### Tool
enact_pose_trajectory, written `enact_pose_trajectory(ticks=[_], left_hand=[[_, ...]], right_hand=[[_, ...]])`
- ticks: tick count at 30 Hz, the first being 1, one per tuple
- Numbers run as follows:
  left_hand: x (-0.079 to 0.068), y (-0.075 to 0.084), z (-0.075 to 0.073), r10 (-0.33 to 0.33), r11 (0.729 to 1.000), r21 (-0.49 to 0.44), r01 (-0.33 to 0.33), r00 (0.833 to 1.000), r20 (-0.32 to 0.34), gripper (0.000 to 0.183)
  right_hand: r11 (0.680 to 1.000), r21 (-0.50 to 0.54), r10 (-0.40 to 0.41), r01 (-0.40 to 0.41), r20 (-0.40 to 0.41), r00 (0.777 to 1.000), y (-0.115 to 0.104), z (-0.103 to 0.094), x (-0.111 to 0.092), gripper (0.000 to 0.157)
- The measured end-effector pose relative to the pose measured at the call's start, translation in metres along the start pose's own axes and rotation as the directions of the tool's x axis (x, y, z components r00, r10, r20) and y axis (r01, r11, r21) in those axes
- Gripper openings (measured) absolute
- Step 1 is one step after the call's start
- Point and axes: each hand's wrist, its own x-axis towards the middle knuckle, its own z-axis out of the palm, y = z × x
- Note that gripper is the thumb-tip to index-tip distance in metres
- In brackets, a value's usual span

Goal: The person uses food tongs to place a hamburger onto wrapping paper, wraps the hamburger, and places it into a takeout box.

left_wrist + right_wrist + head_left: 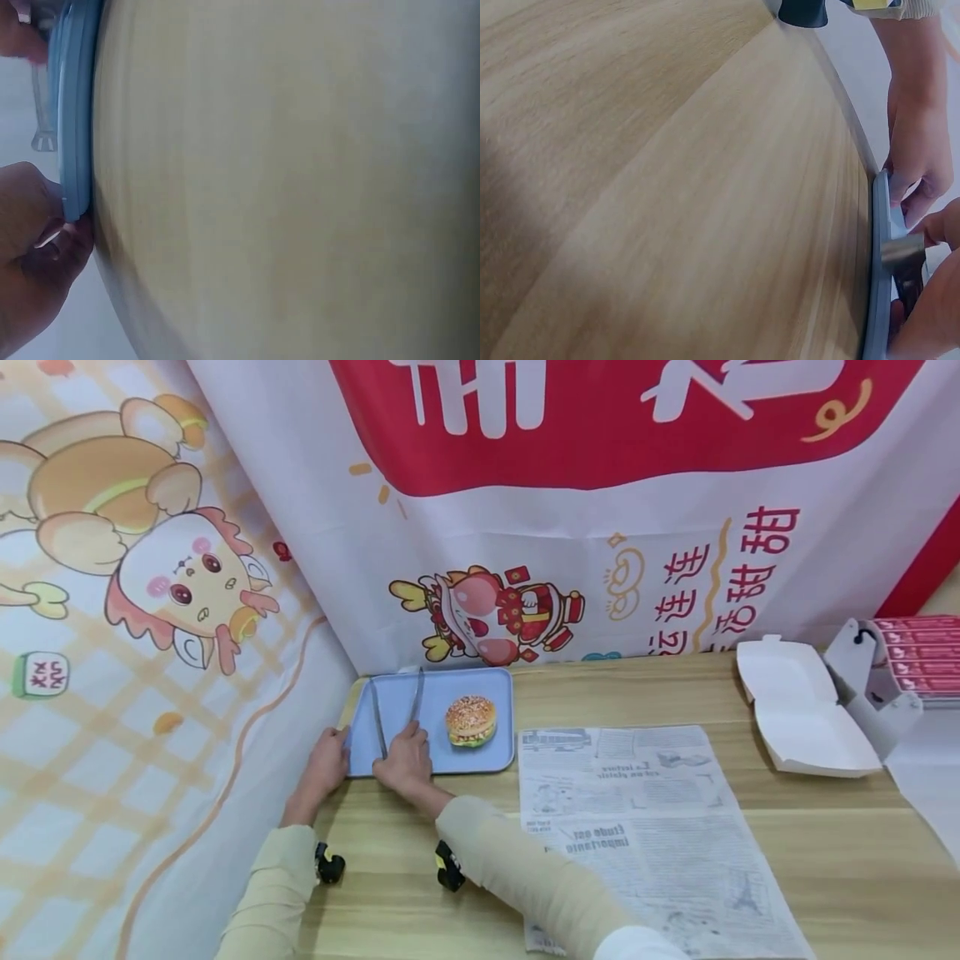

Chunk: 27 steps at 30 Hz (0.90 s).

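Observation:
A blue tray lies on the wooden table against the back wall. On its right half sits a burger with a sesame bun. My left hand grips the tray's left edge, and the left wrist view shows thumb and fingers on either side of the rim. My right hand is over the tray's front edge, left of the burger, holding metal tongs whose two arms spread apart toward the back. The right wrist view shows a shiny metal band of the tongs beside the fingers, partly hidden by the hand.
A newspaper-print paper sheet lies flat right of the tray, under my right sleeve. Farther right are an opened white carton and a white holder with red-printed packets. Printed cloths line the back and left.

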Motion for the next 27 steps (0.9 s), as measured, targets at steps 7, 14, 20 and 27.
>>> enact_pose_trajectory(ticks=[7, 14, 20, 27], left_hand=[[0.001, -0.001, -0.003, 0.008, 1.0, -0.02, -0.008, 1.0, 0.004, 0.044], [-0.002, 0.001, -0.004, -0.004, 1.0, -0.025, 0.004, 1.0, 0.0, 0.045], [-0.001, -0.002, 0.0, -0.015, 1.0, -0.027, 0.015, 1.0, 0.006, 0.045], [0.003, -0.001, 0.0, -0.068, 0.996, -0.056, 0.071, 0.996, 0.057, 0.048]], right_hand=[[0.999, 0.042, -0.009, 0.008, 0.007, 1.0, 0.001, -0.012, 0.001, 0.089], [0.998, 0.048, -0.036, 0.035, 0.035, 0.999, 0.0, -0.028, -0.002, 0.086], [0.986, 0.143, -0.091, 0.082, 0.059, 0.994, -0.004, -0.042, -0.011, 0.08], [0.891, 0.435, -0.211, 0.131, 0.141, 0.967, 0.0, -0.072, -0.018, 0.077]])
